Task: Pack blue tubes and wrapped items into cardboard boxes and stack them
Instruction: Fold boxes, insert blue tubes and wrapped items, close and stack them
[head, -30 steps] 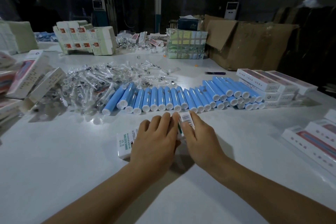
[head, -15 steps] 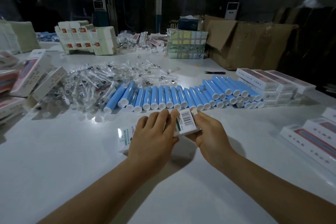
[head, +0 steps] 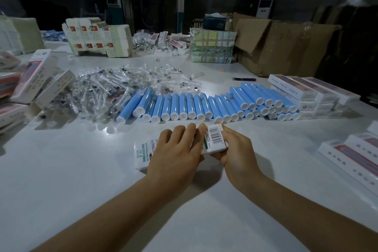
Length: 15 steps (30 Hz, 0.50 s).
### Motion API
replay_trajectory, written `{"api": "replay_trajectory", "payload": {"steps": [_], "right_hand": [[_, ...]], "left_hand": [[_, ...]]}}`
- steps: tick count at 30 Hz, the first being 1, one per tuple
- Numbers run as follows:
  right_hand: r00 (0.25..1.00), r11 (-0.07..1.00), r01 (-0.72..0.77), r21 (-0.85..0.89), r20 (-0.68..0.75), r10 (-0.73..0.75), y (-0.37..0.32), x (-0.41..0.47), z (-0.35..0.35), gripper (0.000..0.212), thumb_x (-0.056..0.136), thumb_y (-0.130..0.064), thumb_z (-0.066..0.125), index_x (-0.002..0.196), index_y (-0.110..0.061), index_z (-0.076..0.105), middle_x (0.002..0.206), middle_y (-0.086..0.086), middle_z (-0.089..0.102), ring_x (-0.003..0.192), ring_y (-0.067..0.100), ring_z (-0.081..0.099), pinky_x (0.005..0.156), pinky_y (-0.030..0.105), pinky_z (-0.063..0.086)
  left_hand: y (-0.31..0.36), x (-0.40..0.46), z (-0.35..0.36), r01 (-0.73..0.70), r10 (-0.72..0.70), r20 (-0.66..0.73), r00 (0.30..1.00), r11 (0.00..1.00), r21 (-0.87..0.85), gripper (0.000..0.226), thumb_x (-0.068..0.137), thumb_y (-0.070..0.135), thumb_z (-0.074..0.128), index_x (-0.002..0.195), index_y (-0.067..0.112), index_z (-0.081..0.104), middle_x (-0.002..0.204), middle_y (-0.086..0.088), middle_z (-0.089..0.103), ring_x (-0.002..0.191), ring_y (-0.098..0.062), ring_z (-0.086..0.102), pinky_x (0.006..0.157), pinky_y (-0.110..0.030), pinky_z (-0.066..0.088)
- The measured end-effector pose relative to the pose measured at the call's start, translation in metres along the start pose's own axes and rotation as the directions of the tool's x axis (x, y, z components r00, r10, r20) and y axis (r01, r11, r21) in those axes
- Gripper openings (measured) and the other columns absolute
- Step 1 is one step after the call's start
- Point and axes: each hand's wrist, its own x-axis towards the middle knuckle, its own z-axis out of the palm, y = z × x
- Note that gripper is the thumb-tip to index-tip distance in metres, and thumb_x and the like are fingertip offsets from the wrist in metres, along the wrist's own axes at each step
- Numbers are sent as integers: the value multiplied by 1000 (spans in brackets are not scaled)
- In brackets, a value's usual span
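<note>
Now that its barcoded end is lifted off the worktop (head: pixel 61 200) near the front edge, the small white box (head: pixel 143 155) sits pinched in the right hand (head: pixel 235 153), left hand (head: pixel 176 155) fingers flat on top, seemingly ready for stacking.

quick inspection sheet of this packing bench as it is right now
surface: white table, lit from above.
job's things: white box held in both hands; blue tubes in a row behind it; wrapped items heaped at their left; packed boxes stacked right.
clutter: snips; flat cartons.
grippers: left hand lies over the box top; right hand grips its barcode end.
cables: nothing seen.
surroundings: brown carton, dark workshop.
</note>
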Motion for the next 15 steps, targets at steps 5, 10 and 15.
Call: {"api": "replay_trajectory", "payload": {"steps": [5, 10, 15], "right_hand": [[999, 999, 25, -33, 37, -24, 0, -2, 3, 30, 100, -18, 41, 124, -18, 58, 103, 10, 68, 94, 21, 68, 76, 32, 57], [994, 997, 51, -62, 100, -44, 2, -3, 5, 26, 100, -15, 44, 116, -29, 58, 100, 1, 70, 92, 15, 69, 74, 27, 57], [984, 928, 180, -327, 68, -167, 8, -12, 6, 24, 102, -23, 39, 117, -23, 57, 103, -3, 66, 88, 10, 66, 65, 18, 54]], "left_hand": [[1, 1, -1, 34, -35, 12, 999, 999, 5, 76, 61, 37, 87, 125, 4, 61, 110, -16, 66, 93, -33, 64, 76, -44, 55], [-2, 3, 0, 104, -103, 50, 993, 995, -15, 74, 68, 40, 82, 129, 6, 57, 112, -14, 63, 95, -32, 62, 77, -43, 53], [0, 2, 3, 87, -86, 28, 996, 996, -17, 77, 61, 39, 86, 125, 4, 61, 109, -15, 65, 91, -33, 63, 75, -44, 54]]}}
